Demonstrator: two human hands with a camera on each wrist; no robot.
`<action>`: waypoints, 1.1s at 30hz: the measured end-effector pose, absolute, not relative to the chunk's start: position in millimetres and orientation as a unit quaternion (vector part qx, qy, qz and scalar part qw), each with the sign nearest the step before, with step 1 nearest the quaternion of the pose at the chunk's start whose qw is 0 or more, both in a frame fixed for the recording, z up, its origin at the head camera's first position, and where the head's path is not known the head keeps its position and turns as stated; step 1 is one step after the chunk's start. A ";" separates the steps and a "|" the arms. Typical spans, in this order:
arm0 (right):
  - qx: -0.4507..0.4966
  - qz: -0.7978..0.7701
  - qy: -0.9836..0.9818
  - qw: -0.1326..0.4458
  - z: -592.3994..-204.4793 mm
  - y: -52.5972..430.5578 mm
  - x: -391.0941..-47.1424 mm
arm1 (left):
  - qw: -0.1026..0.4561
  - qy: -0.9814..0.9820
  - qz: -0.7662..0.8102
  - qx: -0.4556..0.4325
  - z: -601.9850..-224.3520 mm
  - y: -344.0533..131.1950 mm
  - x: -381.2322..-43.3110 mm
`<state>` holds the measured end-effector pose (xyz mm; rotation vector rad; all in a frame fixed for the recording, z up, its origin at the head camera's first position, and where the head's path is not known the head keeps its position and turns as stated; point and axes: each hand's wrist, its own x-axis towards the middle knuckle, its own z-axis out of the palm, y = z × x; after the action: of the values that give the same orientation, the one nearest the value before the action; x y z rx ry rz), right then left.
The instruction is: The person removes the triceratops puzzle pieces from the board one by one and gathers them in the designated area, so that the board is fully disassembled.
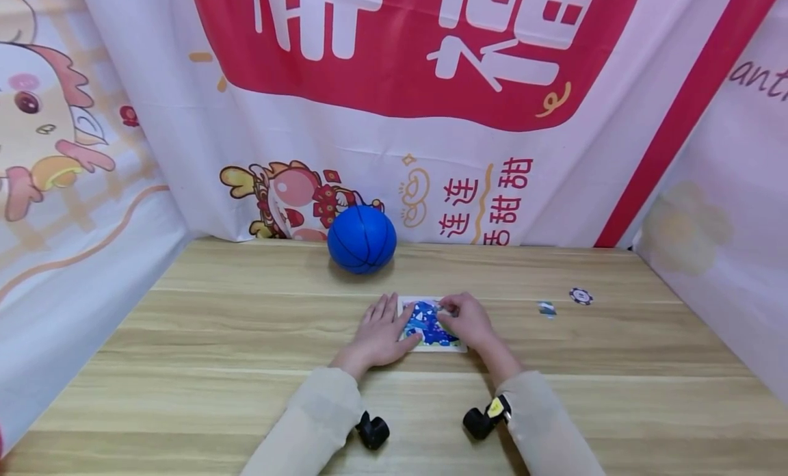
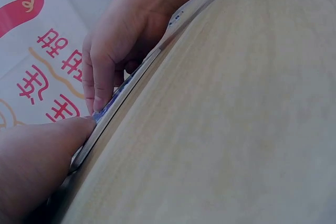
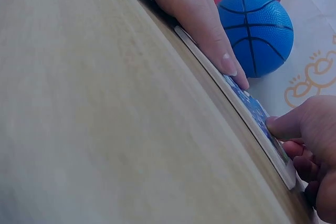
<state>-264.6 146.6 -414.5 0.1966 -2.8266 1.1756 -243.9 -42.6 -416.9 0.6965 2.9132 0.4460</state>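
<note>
A small jigsaw puzzle (image 1: 426, 325) with a blue, patterned picture lies in a pale, thin tray (image 1: 431, 349) at mid-table. Flat across its left side rests my left hand (image 1: 380, 334), fingers straight and spread, thumb reaching onto the picture. My right hand (image 1: 470, 320) bends over the upper right part, its thumb and curled fingers pinching at a puzzle piece that they mostly hide. In the right wrist view the right thumb (image 3: 283, 125) sits on the picture near the tray's edge. The left wrist view shows the right hand's fingers (image 2: 104, 85) pointing down close to the left thumb (image 2: 79, 129).
A blue ball (image 1: 362, 239) with black lines stands behind the puzzle, near the back edge. To the right lie a loose puzzle piece (image 1: 546, 309) and a round black-and-white chip (image 1: 581, 296). Printed cloth (image 1: 394, 141) hangs behind the wooden table (image 1: 203, 339).
</note>
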 end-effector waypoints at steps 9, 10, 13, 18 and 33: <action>0.045 0.398 -0.915 0.046 -416.4 141.7 -266.0 | 0.063 0.962 0.142 0.225 -418.0 -43.7 -244.0; 0.046 0.403 -0.913 0.047 -416.6 141.6 -266.1 | 0.063 0.962 0.142 0.225 -417.9 -43.6 -244.0; 0.048 0.417 -0.906 0.047 -415.8 141.2 -266.0 | 0.061 0.962 0.143 0.225 -416.7 -43.5 -243.8; 0.061 0.419 -0.905 0.045 -414.9 141.1 -266.8 | 0.055 0.962 0.144 0.226 -415.5 -43.7 -244.5; 0.080 0.412 -0.907 0.024 -413.2 139.4 -267.1 | 0.059 0.963 0.138 0.225 -414.1 -43.6 -243.1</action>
<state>-267.1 139.4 -413.2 0.2483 -2.8091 1.2743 -243.1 -43.6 -414.1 0.6809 2.9163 0.4170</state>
